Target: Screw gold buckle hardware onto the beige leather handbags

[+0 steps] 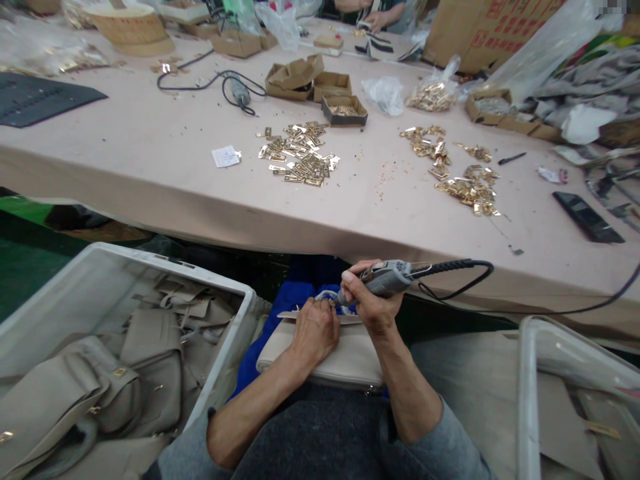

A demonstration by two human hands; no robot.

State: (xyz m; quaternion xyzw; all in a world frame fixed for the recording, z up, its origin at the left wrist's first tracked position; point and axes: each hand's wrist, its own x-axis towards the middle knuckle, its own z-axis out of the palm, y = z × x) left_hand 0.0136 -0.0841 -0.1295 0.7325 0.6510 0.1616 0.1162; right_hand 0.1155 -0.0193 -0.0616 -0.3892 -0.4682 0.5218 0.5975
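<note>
A beige handbag point(345, 357) lies across my lap. My left hand point(316, 328) is closed at its upper edge, fingers curled by the raised flap point(287, 315); any small part under the fingertips is hidden. In my right hand point(373, 297) is a grey corded electric screwdriver point(393, 277), slanting down to the left. Its tip meets the bag's top beside my left fingers, where a little gold metal shows. The black cord point(457, 265) runs off to the right.
A white bin point(247, 293) on the left holds beige bags; another bin point(527, 340) stands right. On the table point(175, 173) are gold metal plates point(303, 157), more gold pieces point(473, 190), small boxes point(345, 110), a phone point(587, 217) and a second corded tool point(240, 92). Another person's hand point(375, 21) shows opposite.
</note>
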